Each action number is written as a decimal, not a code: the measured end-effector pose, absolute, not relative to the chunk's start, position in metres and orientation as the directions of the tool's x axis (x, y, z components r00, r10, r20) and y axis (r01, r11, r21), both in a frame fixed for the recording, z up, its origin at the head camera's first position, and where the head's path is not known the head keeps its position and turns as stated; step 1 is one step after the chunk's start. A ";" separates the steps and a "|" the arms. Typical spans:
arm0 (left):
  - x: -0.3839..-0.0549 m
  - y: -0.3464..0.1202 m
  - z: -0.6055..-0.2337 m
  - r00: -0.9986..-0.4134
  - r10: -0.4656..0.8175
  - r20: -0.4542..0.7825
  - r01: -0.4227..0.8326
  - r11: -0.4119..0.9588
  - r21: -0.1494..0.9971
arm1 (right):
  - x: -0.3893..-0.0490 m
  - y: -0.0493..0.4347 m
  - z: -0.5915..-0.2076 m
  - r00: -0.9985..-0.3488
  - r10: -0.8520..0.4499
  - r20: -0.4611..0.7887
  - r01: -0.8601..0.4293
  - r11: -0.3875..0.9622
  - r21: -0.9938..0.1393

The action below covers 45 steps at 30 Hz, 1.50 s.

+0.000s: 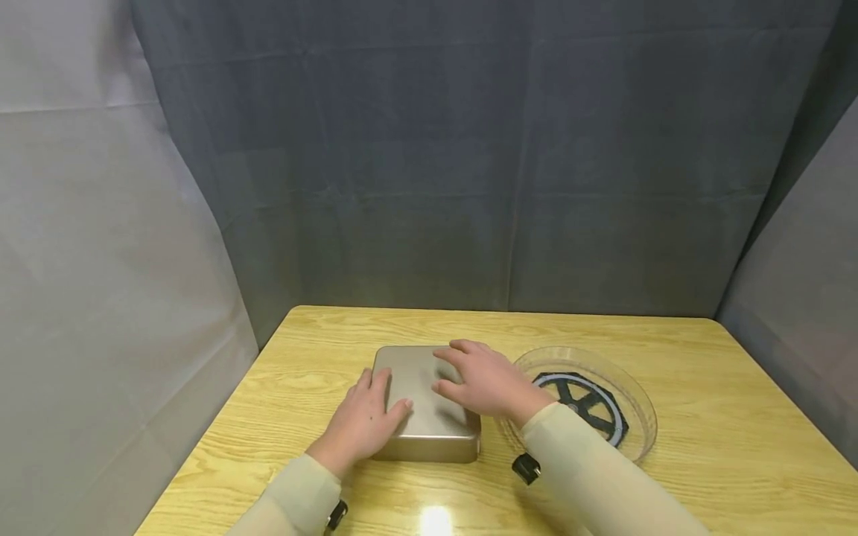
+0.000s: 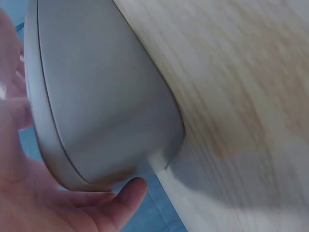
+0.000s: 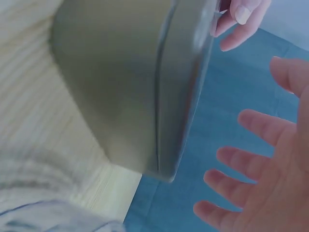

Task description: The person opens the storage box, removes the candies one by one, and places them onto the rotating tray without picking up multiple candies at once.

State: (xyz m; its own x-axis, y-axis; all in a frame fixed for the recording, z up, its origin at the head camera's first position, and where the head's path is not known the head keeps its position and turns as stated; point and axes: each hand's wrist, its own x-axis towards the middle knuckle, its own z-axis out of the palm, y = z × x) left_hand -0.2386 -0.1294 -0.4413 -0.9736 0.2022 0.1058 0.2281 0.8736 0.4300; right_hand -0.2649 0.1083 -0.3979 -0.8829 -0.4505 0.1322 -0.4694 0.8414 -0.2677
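Note:
A closed metal tin box (image 1: 422, 383) with a smooth lid and rounded corners lies on the wooden table. My left hand (image 1: 365, 420) rests along its left edge, thumb over the lid. In the left wrist view, relaxed fingers (image 2: 130, 193) touch the left side beside the lid seam. My right hand (image 1: 485, 380) hovers over the lid's right part with its fingers spread. The right wrist view shows that palm (image 3: 275, 183) facing the tin, its fingertips apart from the metal.
To the right stands a round clear plastic dish (image 1: 646, 409) with a dark spoked wheel with a pale ring (image 1: 586, 406) in it, partly behind my right forearm. The wooden table (image 1: 322, 335) ends at a grey cloth backdrop (image 1: 469, 186), with pale cloth at both sides.

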 end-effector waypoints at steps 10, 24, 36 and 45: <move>-0.249 -0.131 -0.440 -0.987 0.144 0.067 0.158 0.866 0.474 | -0.305 0.070 -0.393 -0.867 -0.497 0.038 -0.488 0.830 -0.270; -0.259 -0.132 -0.444 -0.996 0.085 0.030 0.088 0.861 0.500 | -0.329 0.019 -0.396 -0.907 -0.404 -0.123 -0.359 0.890 -0.281; -0.260 -0.120 -0.451 -0.996 0.051 0.069 0.077 0.883 0.463 | -0.335 0.011 -0.394 -0.922 -0.343 -0.179 -0.281 0.912 -0.299; -0.259 -0.116 -0.453 -0.996 0.028 0.083 0.064 0.883 0.466 | -0.340 0.008 -0.393 -0.917 -0.345 -0.198 -0.267 0.903 -0.335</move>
State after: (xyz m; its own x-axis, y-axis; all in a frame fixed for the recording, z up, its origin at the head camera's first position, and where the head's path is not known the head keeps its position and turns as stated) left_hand -0.2587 -0.1160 -0.4530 -0.9961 0.0277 0.0834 0.0635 0.8827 0.4656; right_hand -0.3405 0.0081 -0.3931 -0.9175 -0.3450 -0.1981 -0.2673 0.9034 -0.3354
